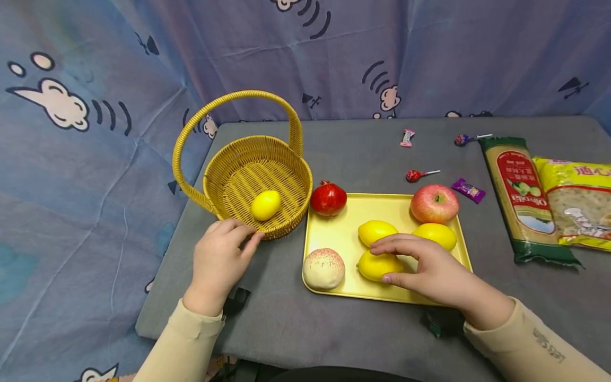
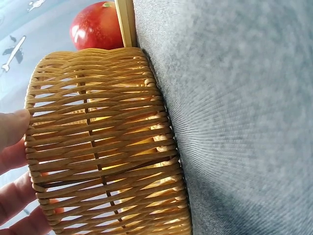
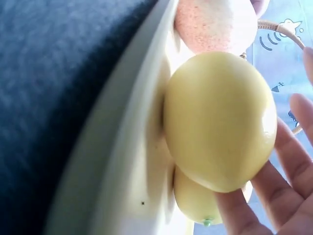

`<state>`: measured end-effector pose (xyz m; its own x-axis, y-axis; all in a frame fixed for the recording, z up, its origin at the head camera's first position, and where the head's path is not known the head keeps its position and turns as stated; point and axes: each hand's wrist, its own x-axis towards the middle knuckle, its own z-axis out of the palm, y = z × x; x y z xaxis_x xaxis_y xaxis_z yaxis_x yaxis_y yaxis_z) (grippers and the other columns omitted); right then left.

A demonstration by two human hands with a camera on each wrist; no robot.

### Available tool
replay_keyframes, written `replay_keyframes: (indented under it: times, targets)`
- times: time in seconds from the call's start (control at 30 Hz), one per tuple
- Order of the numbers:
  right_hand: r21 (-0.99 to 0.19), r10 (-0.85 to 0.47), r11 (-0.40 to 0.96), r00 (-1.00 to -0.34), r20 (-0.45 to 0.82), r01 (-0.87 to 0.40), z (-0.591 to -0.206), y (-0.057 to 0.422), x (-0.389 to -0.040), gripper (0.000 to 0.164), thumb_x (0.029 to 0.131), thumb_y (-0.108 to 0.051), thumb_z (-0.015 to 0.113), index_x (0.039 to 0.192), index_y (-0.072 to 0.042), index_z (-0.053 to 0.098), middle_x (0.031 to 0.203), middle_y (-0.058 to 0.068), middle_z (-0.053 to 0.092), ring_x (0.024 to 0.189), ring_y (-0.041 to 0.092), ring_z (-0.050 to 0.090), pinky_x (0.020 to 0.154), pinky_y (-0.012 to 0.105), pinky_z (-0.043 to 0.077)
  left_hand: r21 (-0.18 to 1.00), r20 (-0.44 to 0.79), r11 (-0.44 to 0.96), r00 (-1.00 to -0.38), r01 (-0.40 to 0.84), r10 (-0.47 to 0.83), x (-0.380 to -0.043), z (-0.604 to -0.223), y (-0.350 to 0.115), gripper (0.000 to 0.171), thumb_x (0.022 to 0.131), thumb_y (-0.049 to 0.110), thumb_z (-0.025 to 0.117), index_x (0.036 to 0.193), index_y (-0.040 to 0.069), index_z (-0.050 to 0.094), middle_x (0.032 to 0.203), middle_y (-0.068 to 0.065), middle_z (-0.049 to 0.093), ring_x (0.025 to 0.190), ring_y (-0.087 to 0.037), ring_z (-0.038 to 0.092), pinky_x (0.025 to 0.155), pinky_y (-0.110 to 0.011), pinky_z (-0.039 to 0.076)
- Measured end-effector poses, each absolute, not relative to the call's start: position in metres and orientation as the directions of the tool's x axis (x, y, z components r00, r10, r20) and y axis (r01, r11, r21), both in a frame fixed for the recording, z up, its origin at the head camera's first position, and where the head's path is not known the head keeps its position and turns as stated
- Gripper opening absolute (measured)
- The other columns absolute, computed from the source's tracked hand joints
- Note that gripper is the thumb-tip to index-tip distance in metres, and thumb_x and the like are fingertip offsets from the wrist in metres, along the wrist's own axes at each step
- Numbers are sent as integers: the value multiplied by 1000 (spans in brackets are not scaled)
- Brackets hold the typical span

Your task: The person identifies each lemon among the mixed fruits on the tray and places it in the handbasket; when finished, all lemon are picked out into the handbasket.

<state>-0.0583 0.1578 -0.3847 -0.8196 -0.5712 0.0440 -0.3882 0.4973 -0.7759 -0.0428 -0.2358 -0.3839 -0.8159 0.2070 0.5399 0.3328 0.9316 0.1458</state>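
Observation:
In the head view, my left hand [image 1: 221, 257] pinches the near rim of a yellow wicker basket [image 1: 210, 183] between thumb and fingers. One lemon [image 1: 265, 205] lies inside it. The left wrist view shows the fingertips on the rim of the woven wall [image 2: 105, 147]. Over a lemon [image 1: 379, 266] on the yellow tray [image 1: 350, 212] hovers my right hand [image 1: 429, 268], its fingers spread loosely around the fruit. In the right wrist view, some fingers reach behind that lemon [image 3: 220, 122], while the thumb looks apart from it. Contact there is hard to tell.
Two more lemons, one here [image 1: 376, 232], share the tray with an apple [image 1: 434, 203], a pomegranate [image 1: 328, 199] and a peach [image 1: 323, 269]. Candies and lollipops [image 1: 414, 175] lie behind. A green-ended noodle pack [image 1: 520, 196] and a yellow food bag [image 1: 579, 204] are at right.

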Motion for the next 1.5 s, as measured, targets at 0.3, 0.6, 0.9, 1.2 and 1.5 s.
replay_keyframes:
  times: [0.3, 0.6, 0.9, 1.2, 1.5]
  targets:
    - [-725, -619, 490, -778, 101, -484, -392, 154, -55, 47, 78, -27, 89, 122, -28, 72, 134, -6, 64, 123, 16, 59, 104, 16, 41, 147, 538, 933, -818, 329, 204, -43, -384, -236, 21, 88, 34, 80, 91, 13, 79, 89, -2, 70, 86, -26, 64, 74, -41, 56]
    - [-739, -578, 556, -816, -13, -382, -396, 150, -59, 52, 77, -26, 90, 125, -28, 70, 136, -5, 63, 127, 22, 56, 105, 51, 46, 148, 535, 934, -821, 325, 200, -43, -385, -236, 21, 88, 34, 80, 91, 13, 79, 89, -2, 70, 86, -26, 64, 74, -42, 56]
    - [-758, -537, 566, -842, -40, -325, -397, 151, -61, 52, 77, -23, 90, 125, -27, 70, 131, -6, 65, 126, 21, 56, 104, 35, 48, 151, 535, 934, -821, 325, 199, -42, -383, -235, 20, 86, 32, 82, 92, 13, 79, 90, -3, 71, 87, -27, 64, 74, -42, 56]
    - [-831, -507, 511, -858, -87, -218, -393, 151, -61, 49, 79, -30, 88, 125, -27, 70, 131, -8, 64, 123, 18, 57, 96, 32, 53, 167, 536, 931, -822, 324, 190, -42, -384, -235, 20, 86, 31, 83, 92, 13, 79, 90, -3, 71, 88, -27, 64, 75, -42, 56]
    - [-866, -521, 432, -854, -11, -253, -378, 149, -60, 47, 80, -27, 87, 125, -25, 70, 131, -7, 64, 118, 6, 56, 90, 27, 55, 152, 528, 931, -823, 332, 207, -43, -384, -237, 19, 87, 32, 82, 93, 14, 79, 91, -2, 71, 86, -25, 63, 73, -41, 56]
